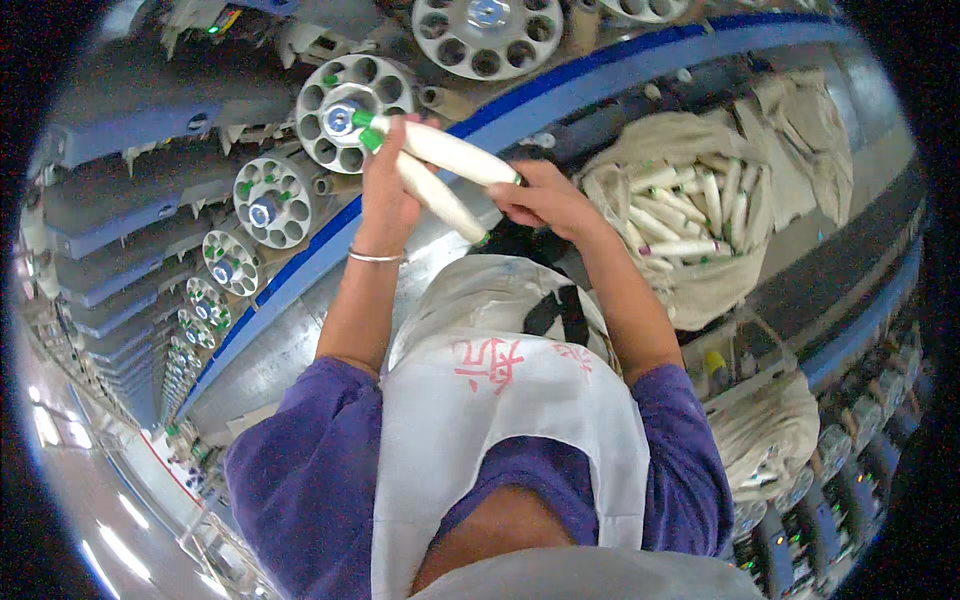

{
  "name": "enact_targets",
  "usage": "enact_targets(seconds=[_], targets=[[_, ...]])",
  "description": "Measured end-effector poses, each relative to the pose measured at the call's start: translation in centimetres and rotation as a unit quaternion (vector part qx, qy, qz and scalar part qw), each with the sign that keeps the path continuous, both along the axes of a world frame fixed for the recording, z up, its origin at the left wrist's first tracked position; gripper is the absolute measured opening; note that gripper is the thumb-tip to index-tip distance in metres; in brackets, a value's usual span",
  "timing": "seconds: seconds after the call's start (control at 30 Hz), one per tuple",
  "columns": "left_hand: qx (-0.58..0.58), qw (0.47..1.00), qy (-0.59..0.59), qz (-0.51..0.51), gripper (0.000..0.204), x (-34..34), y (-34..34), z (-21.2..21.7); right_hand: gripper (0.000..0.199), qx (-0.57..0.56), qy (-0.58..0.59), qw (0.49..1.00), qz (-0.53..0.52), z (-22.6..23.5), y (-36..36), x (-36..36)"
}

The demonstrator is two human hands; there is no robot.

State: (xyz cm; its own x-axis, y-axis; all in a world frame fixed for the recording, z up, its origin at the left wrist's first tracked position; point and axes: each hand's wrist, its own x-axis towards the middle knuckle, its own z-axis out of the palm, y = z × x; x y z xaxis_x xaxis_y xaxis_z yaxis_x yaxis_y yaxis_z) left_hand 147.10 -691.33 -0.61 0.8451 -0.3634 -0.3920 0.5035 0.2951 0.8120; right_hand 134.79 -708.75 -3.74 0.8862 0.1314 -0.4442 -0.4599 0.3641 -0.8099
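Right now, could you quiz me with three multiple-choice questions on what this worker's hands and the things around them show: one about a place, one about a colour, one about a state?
1. Where do the spare bobbins lie?
A. in a cloth sack
B. on the floor
C. on a shelf

2. What colour are the held bobbins' tips?
A. red
B. green
C. yellow

3. What is the left hand doing?
A. hanging free
B. resting flat
C. gripping bobbins

Answers: 1 A, the cloth sack surrounds them. 2 B, a green tip shows by the perforated wheel. 3 C, its fingers wrap two white bobbins; the right hand touches one.
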Motion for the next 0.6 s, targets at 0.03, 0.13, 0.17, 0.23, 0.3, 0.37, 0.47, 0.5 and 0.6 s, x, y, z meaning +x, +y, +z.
enact_targets(seconds=[0.03,0.13,0.17,0.23,0.3,0.37,0.47,0.5,0.6], targets=[[-0.02,0.997,0.059,0.045,0.033,1.5,1.5,0.3,0.026,0.121,0.099,0.988,-0.012,-0.8,0.2,0.2],[-0.003,0.984,0.148,0.094,0.032,6.0,5.8,1.3,0.021,0.252,0.023,0.946,-0.202,-2.4,-0.9,0.2],[0.036,0.989,0.107,0.091,0.031,6.9,6.6,1.2,0.019,0.263,0.019,0.928,-0.263,-2.5,-1.5,0.6],[0.102,0.99,-0.012,0.097,0.025,8.4,7.7,0.8,0.022,0.291,-0.072,0.9,-0.316,-2.2,-2.5,3.0],[0.097,0.978,-0.103,0.152,0.021,10.0,7.8,-0.2,0.023,0.258,-0.112,0.894,-0.348,-1.0,-2.4,7.2],[0.099,0.963,-0.157,0.194,0.023,11.8,7.2,-1.5,0.024,0.353,-0.142,0.878,-0.29,0.7,-1.6,11.4],[0.105,0.944,-0.173,0.26,0.024,14.6,5.5,-3.7,0.025,0.407,-0.221,0.879,-0.109,3.3,1.6,16.2],[0.116,0.935,-0.188,0.277,0.024,15.2,4.6,-4.5,0.025,0.42,-0.224,0.876,-0.079,3.9,2.9,17.3],[0.236,0.928,-0.179,0.227,0.031,16.4,3.1,-5.4,0.027,0.303,-0.115,0.946,-0.016,5.5,3.8,19.3]])
